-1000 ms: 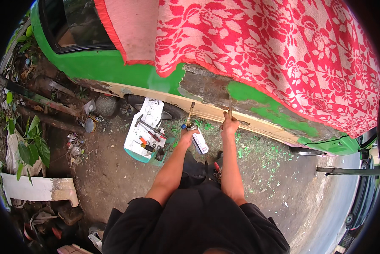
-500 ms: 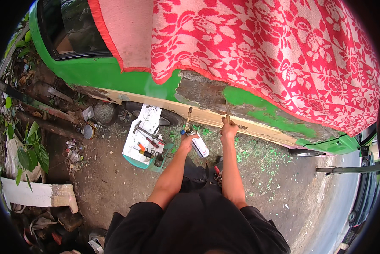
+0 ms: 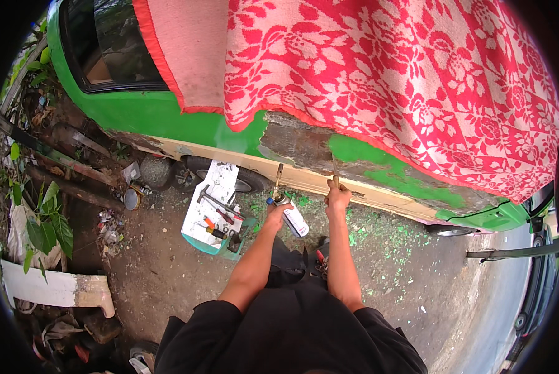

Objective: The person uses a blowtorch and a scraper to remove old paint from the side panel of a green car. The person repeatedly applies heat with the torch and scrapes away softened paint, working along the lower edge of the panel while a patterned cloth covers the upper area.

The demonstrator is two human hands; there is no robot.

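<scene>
My left hand (image 3: 276, 215) is closed round a blowtorch (image 3: 295, 222) with a white gas can. Its metal nozzle points up toward the lower side of a green car (image 3: 142, 115). In my right hand (image 3: 337, 198) is a scraper (image 3: 335, 179), its thin blade against the car's side. There, a grey-brown stripped patch (image 3: 295, 142) with ragged edges interrupts the green paint, and a cream strip (image 3: 248, 159) runs below. Over the upper bodywork drapes a red and pink floral blanket (image 3: 379, 81).
Left of my hands, a teal stool (image 3: 199, 243) bears a white sheet, a hammer (image 3: 214, 201) and several hand tools. Green paint flakes (image 3: 379, 249) litter the ground. A white panel piece (image 3: 49, 285) and debris lie at far left. A dark bar (image 3: 513, 252) juts in at right.
The car and blanket sit slightly lower in view. Both hands keep their holds, and the scraper and torch have shifted only a little.
</scene>
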